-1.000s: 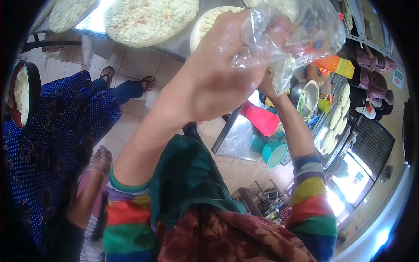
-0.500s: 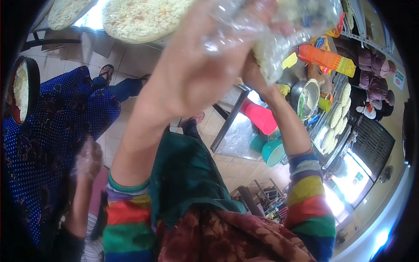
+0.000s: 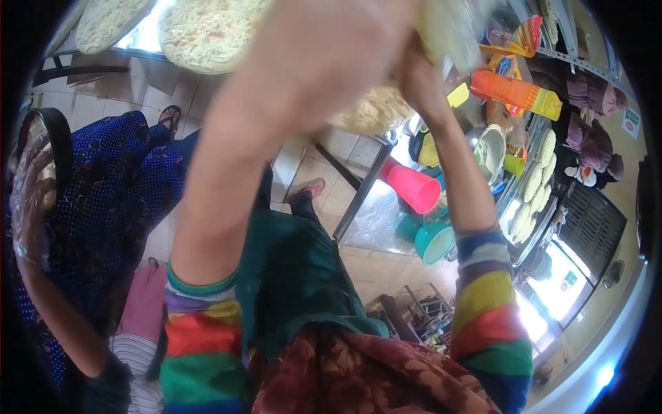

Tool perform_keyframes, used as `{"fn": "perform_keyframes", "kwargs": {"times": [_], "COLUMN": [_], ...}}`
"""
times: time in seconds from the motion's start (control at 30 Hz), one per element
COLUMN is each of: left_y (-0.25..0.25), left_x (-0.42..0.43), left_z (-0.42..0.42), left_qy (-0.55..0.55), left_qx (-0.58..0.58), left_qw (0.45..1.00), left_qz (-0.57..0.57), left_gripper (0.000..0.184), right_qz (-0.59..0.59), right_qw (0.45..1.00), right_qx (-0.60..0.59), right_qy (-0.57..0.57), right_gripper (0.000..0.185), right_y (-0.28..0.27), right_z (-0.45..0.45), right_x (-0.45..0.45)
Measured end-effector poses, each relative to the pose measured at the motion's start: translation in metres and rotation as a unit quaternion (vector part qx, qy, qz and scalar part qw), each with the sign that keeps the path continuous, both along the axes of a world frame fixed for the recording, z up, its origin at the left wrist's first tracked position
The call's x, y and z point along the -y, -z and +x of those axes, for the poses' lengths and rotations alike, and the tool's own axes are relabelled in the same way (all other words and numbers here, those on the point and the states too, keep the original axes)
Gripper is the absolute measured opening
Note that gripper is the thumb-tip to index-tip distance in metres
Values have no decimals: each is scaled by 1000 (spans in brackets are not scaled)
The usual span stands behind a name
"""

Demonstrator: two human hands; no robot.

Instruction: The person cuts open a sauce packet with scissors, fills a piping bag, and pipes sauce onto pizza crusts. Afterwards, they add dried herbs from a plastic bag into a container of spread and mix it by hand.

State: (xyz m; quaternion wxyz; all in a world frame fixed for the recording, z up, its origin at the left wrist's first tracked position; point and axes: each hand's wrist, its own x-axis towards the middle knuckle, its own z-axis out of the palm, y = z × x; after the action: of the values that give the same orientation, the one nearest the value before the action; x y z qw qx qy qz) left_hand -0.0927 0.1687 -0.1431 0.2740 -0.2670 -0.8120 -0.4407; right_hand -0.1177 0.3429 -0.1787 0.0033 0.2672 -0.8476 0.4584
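Observation:
My left hand (image 3: 331,48), smeared by motion, is raised at the top centre. Its fingers are hidden, so I cannot tell what they do. My right hand (image 3: 419,76) is close beside it, gripping a clear plastic bag (image 3: 452,34) with something pale in it; its contents are blurred. Below the hands, part of a flat round of dough (image 3: 376,114) shows. Large flat rounds with a crumbly pale topping, one near the top centre (image 3: 210,34) and another further left (image 3: 110,24), lie past my left arm.
A metal table holds a pink cup (image 3: 417,190), a teal cup (image 3: 434,243), a metal bowl (image 3: 491,155) and an orange packet (image 3: 514,94). Several small dough rounds (image 3: 534,183) lie at right. At left, another person's gloved hand (image 3: 31,186) is at a dark round pan (image 3: 58,141).
My left hand has shifted up and blurred; the bag has moved left and up. The dough round below has come into view. The other person's hand has moved from the lower left to the pan.

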Motion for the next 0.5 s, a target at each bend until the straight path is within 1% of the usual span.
{"fn": "perform_keyframes", "kwargs": {"times": [0.03,0.07,0.1,0.13,0.17,0.2,0.23,0.27,0.3,0.37,0.4,0.47,0.5], "left_y": [-2,-5,-6,-5,1,5,9,14,9,-11,-31,-36,-28], "left_x": [7,13,19,22,24,20,16,12,-12,-29,-27,-24,-20], "left_z": [-4,-7,-11,-11,-9,-8,-7,-7,3,20,25,29,30], "left_qy": [-56,-95,-130,-152,-135,-59,15,79,105,131,130,73,14], "left_qx": [-69,-109,-139,-155,-117,-70,-20,31,68,189,273,252,135], "left_qw": [994,988,981,976,984,995,995,984,957,893,864,929,987], "left_qz": [-57,-54,-44,-30,-7,43,100,157,263,386,403,259,91], "left_gripper": [32,31,29,28,27,28,28,29,29,31,32,35,37], "right_qz": [-14,-47,-81,-114,9,132,250,186,120,36,18,0,-1], "right_qw": [996,991,993,964,990,974,917,958,984,996,996,999,999], "right_qx": [-91,-121,30,182,21,-141,-297,-200,-100,-31,-64,-36,24], "right_qy": [-7,-10,-85,-159,-140,-116,-87,-89,-89,-72,-57,-33,-26], "right_gripper": [27,28,32,38,29,20,13,14,14,19,24,28,27], "right_y": [9,14,12,13,23,40,38,33,9,-2,5,4,-4], "right_z": [-10,-18,-24,-29,-27,-22,-18,-13,2,10,13,15,15], "right_x": [14,26,34,36,26,7,0,-9,-9,-16,-23,-31,-32]}}
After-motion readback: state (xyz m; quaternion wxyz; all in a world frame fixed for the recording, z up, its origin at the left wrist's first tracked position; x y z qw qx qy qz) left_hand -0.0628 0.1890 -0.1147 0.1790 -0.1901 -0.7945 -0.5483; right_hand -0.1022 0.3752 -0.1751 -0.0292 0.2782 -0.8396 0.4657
